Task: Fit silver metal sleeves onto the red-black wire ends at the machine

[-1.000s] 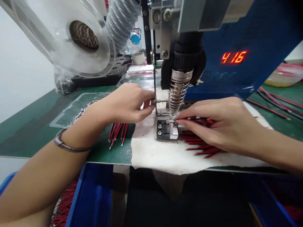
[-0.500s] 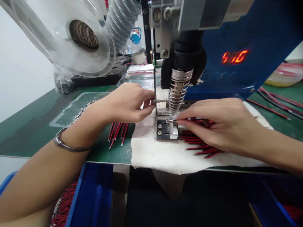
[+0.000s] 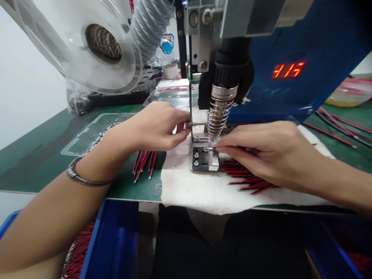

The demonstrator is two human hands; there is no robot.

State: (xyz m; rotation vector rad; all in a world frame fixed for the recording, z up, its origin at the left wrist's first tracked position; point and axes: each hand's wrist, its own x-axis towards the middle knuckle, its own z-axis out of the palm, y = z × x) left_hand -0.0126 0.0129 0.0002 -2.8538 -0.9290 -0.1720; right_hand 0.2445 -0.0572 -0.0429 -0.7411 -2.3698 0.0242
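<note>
Head view: small metal connector (image 3: 208, 149) lies atop black fixture (image 3: 199, 159), long axis left-right, right end toward right hand (image 3: 269, 149). Versus previous frame: hands unmoved. Right fingers (image 3: 240, 140) pinched on that end; left hand (image 3: 158, 126) curled at upright bracket (image 3: 191, 100), grip unclear. Beyond, red display (image 3: 288, 71) digits changed.

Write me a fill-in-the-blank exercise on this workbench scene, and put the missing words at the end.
1. The right hand is above a bundle of wires coloured red and ____.
2. The bracelet is worn on the person's ____ arm.
3. The lit display is set in a machine housing coloured ____.
4. The white cloth lies on a tabletop coloured ____.

Missing words: black; left; blue; green.
</note>
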